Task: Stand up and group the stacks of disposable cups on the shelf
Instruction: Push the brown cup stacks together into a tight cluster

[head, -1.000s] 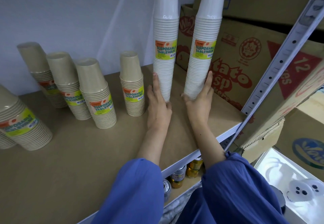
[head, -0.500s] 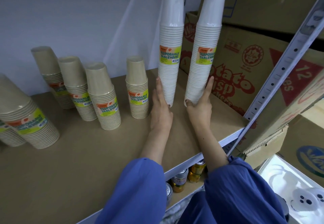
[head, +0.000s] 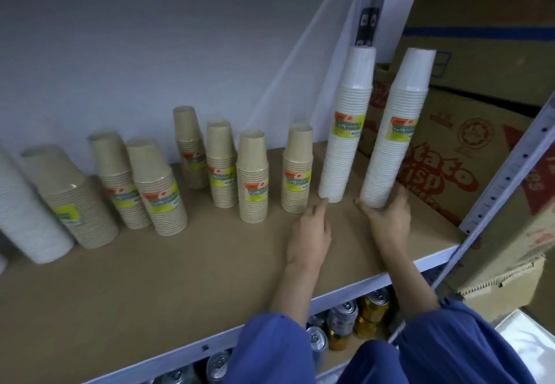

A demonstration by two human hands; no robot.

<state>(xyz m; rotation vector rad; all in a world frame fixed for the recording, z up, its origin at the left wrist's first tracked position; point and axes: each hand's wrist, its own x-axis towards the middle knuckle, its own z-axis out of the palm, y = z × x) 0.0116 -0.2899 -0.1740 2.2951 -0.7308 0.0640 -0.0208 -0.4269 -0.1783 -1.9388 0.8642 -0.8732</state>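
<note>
**Two white stacks at the shelf's right end**

My right hand (head: 387, 218) grips the foot of the right white stack (head: 396, 137), with the thumb on its left side and the fingers (head: 401, 196) curled round its right. My left hand (head: 309, 233) hangs loose over the shelf (head: 180, 263). Its fingers are relaxed and hold nothing, and only the forefinger tip touches the bottom edge of the left white stack (head: 348, 131). Both stacks stand upright, near each other but apart, in front of a printed box (head: 450, 155). To their left the brown stacks (head: 252, 176) stand in a loose row along the wall. At the far left a third white stack (head: 27, 212) looks tilted. Cans (head: 342, 320) sit on the level below.
</note>
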